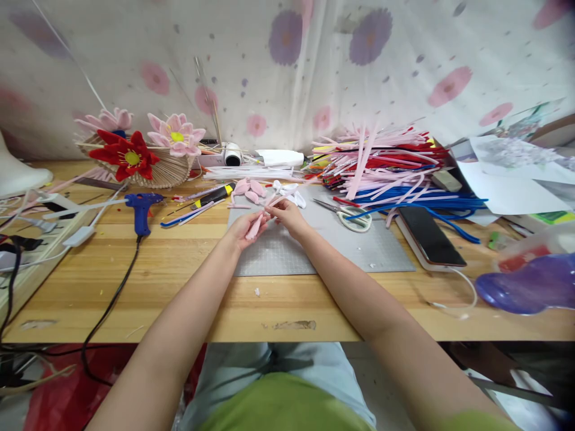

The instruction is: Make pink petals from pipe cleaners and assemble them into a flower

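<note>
Over the grey cutting mat (377, 251), my left hand (242, 226) is closed on a pale pink pipe-cleaner petal (254, 228), which lies along its fingers. My right hand (291, 218) meets it from the other side, fingertips pinched on a pink stem end of the same piece. A thin pink strand sticks up past the right fingers. Just beyond the hands lie several finished pink petals (250, 189) and some white petals (291, 194). White-handled scissors (357, 220) rest on the mat, to the right of my right hand.
A blue glue gun (142, 211) stands at left with its cord over the table edge. Fuzzy flowers (130, 157) sit behind it. A heap of pipe cleaners (381, 164) fills the back right, near a phone (432, 236) and a purple bottle (525, 284). A utility knife (214, 196) lies left.
</note>
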A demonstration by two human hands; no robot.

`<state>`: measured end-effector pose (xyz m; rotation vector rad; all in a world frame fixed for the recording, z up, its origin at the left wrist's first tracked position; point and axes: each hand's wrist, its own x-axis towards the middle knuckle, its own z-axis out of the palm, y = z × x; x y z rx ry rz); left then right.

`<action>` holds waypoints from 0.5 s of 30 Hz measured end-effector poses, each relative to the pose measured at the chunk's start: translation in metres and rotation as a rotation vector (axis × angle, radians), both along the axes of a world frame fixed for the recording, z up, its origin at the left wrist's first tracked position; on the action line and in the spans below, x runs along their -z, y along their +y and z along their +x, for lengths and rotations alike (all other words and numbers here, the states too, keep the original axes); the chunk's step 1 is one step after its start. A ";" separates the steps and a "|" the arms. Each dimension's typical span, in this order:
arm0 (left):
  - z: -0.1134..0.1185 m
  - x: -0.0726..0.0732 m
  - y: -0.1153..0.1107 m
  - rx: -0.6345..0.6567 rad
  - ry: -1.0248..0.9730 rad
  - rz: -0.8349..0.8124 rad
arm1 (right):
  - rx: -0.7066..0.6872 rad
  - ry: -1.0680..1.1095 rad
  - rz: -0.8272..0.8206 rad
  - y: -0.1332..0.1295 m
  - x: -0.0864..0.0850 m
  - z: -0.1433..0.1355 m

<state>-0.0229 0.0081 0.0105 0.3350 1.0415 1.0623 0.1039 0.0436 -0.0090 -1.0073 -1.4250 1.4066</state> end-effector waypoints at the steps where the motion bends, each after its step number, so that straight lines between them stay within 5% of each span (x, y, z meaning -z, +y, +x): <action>1: -0.002 -0.001 0.001 0.029 -0.044 -0.032 | -0.020 0.002 0.032 0.000 -0.001 0.001; 7: -0.014 0.001 -0.006 0.181 -0.300 -0.064 | -0.298 -0.062 0.149 -0.002 -0.006 0.010; 15: -0.019 0.004 -0.014 0.240 -0.264 0.032 | -0.347 -0.198 0.307 -0.001 -0.010 0.012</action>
